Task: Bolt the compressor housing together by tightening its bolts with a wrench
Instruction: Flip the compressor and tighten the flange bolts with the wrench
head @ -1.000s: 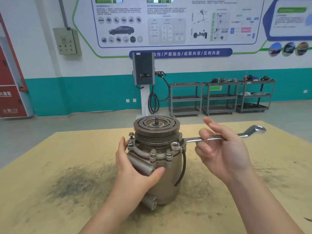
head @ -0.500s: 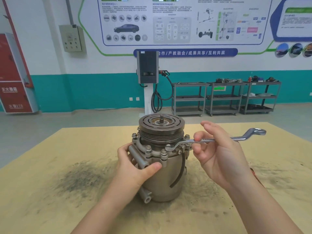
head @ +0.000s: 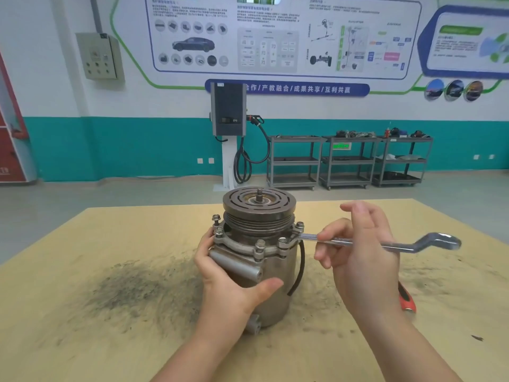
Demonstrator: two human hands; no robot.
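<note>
The compressor housing stands upright in the middle of the table, a dark grooved pulley on top and several bolts around its flange. My left hand grips the housing's left side, thumb across the front. A silver offset ring wrench lies level, its near ring end on a bolt at the flange's right. My right hand pinches the wrench shaft close to the housing, index finger raised.
The tan table carries a dark smear of metal dust at left. A red-handled tool lies behind my right wrist. Beyond the table stand a charging post and grey shelf carts.
The wrench handle has swung toward me and to the right. My left hand has slid lower on the housing. The camera has moved closer.
</note>
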